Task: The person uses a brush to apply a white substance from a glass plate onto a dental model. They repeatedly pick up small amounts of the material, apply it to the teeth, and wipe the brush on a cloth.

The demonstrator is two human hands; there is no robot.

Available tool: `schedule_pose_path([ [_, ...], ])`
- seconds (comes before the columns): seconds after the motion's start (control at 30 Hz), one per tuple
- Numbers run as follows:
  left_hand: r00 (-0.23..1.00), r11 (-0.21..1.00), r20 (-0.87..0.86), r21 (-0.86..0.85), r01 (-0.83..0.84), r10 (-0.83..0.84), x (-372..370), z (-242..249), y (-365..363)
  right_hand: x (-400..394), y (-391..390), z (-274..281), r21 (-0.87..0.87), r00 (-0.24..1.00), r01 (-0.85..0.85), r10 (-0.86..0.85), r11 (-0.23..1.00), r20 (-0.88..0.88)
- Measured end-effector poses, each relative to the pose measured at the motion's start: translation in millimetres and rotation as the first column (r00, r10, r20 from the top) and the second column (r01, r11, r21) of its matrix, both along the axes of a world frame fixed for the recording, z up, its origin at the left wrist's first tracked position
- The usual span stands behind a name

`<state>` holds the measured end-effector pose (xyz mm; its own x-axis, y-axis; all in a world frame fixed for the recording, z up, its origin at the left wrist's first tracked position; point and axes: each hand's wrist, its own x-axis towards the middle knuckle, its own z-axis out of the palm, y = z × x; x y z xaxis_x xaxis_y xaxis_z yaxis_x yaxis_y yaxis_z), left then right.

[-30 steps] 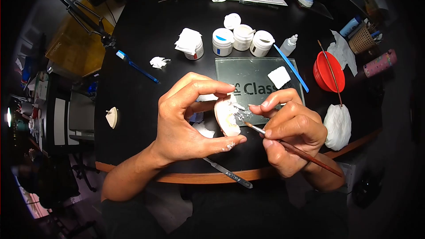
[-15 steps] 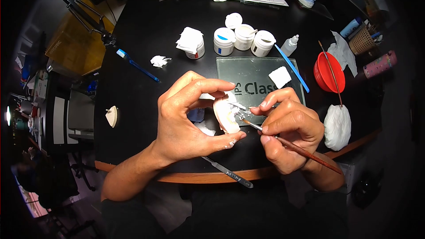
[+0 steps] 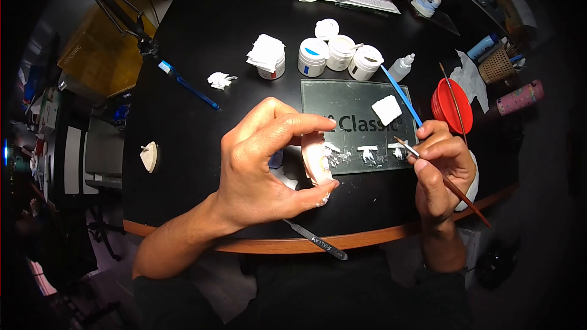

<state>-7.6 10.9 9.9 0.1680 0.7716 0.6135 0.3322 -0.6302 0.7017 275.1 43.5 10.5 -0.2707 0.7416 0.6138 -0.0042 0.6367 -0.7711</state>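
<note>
My left hand (image 3: 260, 159) grips a pale dental model (image 3: 315, 160) between thumb and fingers, held up over the near left edge of a glass slab (image 3: 348, 95). My right hand (image 3: 445, 168) is closed round a thin brush (image 3: 455, 192) with a reddish-brown handle, its tip pointing up and left above the slab's right side. White paste (image 3: 367, 154) lies in several smears along the slab's near edge. A folded white pad (image 3: 386, 110) and a blue stick (image 3: 400, 95) rest on the slab. Some white residue marks my left thumb.
Several white jars (image 3: 313, 56) stand behind the slab, beside a dropper bottle (image 3: 402, 68). A red bowl (image 3: 452, 107) with a second brush is at right. A blue toothbrush (image 3: 189, 87), a small stone-coloured piece (image 3: 148, 157) and a marked metal handle (image 3: 318, 241) lie on the black table.
My right hand has drawn the brush away from the dental model, to the right over the slab. The model has turned slightly in my left hand, which stays nearly in place.
</note>
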Motion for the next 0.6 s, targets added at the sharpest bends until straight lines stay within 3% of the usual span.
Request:
schedule_pose_path([
  [0.57,0.998,0.997,-0.048,-0.064,0.037,-0.040,3.6,1.2,-5.5,38.6,-30.7,-34.8,-0.058,0.923,0.336,-0.316,0.940,0.219],
  [0.6,0.997,0.997,-0.054,-0.065,0.044,-0.048,3.6,1.0,-5.7,39.2,-30.0,-34.4,-0.003,0.904,0.350,-0.338,0.937,0.262],
])
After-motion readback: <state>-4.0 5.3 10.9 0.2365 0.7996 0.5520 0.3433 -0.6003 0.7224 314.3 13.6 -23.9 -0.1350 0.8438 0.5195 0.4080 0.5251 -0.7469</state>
